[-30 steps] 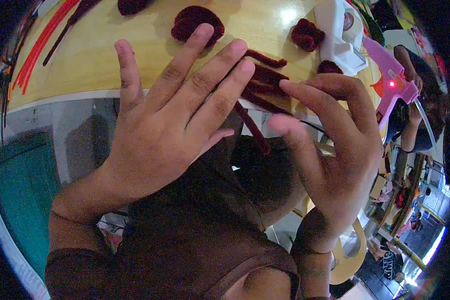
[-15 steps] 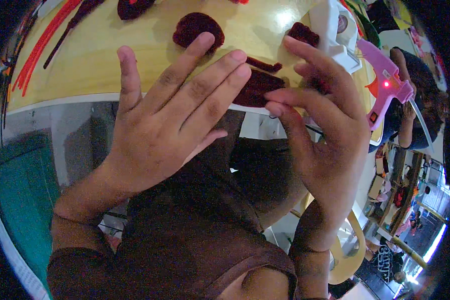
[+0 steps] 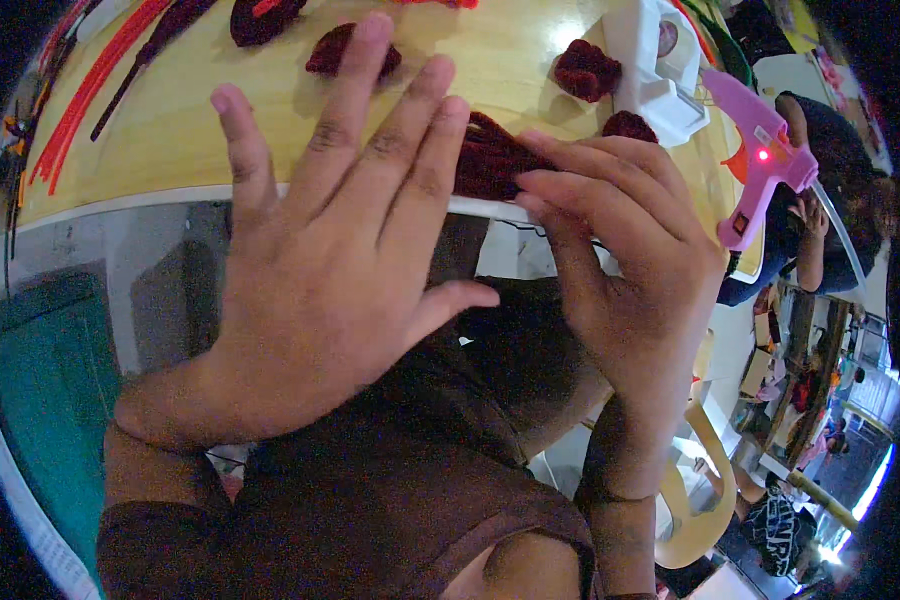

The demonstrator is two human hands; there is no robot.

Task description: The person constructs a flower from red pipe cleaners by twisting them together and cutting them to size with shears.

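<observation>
A dark red bundle of fuzzy pipe cleaners (image 3: pixel 492 165) lies at the table's near edge. My right hand (image 3: pixel 635 225) has its thumb and fingers closed on the bundle's right end. My left hand (image 3: pixel 320 250) is spread back-up, its fingers reaching over the table edge and thumb out to the right. The left index finger is beside the bundle's left end, and I see nothing held in that hand. Beyond the left fingers sits a dark red fuzzy piece (image 3: pixel 335 52), partly covered by them.
Another dark red fuzzy clump (image 3: pixel 587 70) sits by a white moulded holder (image 3: pixel 660 60); a smaller one (image 3: pixel 628 127) is behind my right hand. A pink glue gun (image 3: pixel 755 160) with a lit red light stands right. Red pipe cleaners (image 3: pixel 100 95) lie far left. Another person's arm (image 3: pixel 815 235) shows far right.
My left hand has spread wider, its fingers reaching farther up over the table. My right fingers have closed in on the bundle, which now shows more of its strands.
</observation>
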